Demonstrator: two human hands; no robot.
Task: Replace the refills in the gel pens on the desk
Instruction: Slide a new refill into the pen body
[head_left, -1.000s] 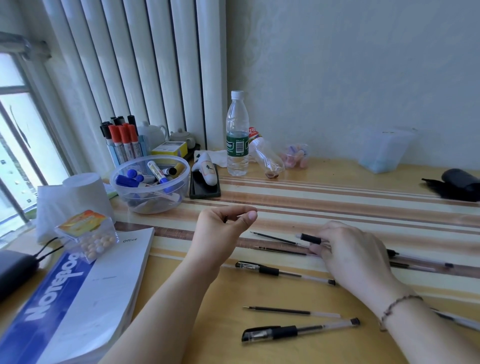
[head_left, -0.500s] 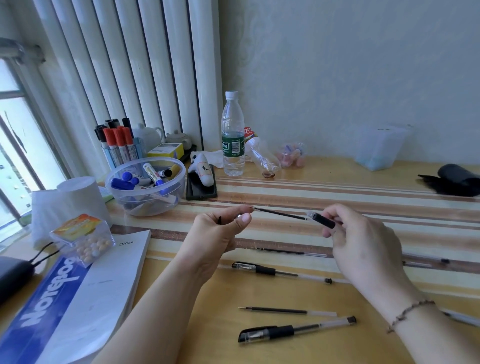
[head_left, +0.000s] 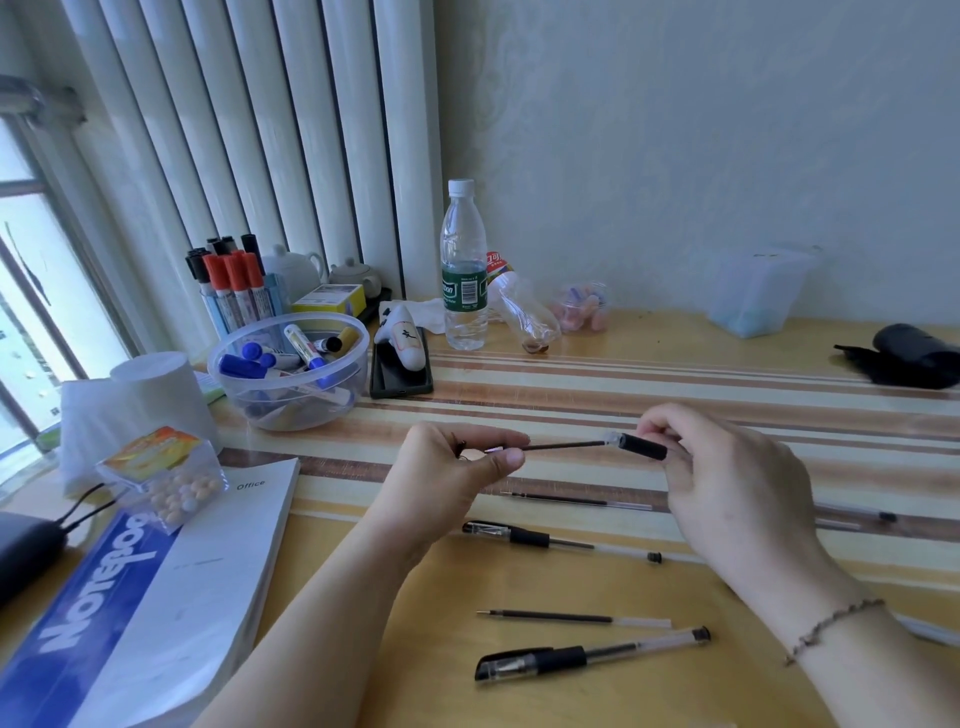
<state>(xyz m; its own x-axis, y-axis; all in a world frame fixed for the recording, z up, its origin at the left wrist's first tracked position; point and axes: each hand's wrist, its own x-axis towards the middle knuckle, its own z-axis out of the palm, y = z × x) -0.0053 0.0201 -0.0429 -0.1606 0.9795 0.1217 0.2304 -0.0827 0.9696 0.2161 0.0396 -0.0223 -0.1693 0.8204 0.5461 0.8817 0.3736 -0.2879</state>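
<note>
My right hand (head_left: 727, 483) holds a gel pen barrel (head_left: 641, 447) by its black grip, above the desk. A thin dark refill (head_left: 563, 445) sticks out of the barrel toward the left, and my left hand (head_left: 457, 467) pinches its tip end. On the desk below lie a capped gel pen (head_left: 587, 659), a loose refill (head_left: 571, 618), another gel pen (head_left: 530, 536) with its refill drawn partly out, and one more refill (head_left: 571, 500). A further pen (head_left: 857, 515) shows to the right of my right hand.
A clear bowl of markers (head_left: 288, 374), a water bottle (head_left: 464, 270), a phone with a white toy (head_left: 402, 364) and a marker cup (head_left: 234, 291) stand at the back left. A notebook (head_left: 156, 597) and a candy box (head_left: 161, 475) lie left. A black pouch (head_left: 909, 358) sits far right.
My right hand lifted the pen barrel off the desk. My left hand took hold of the refill's tip, and the hands have moved apart, so more of the refill shows.
</note>
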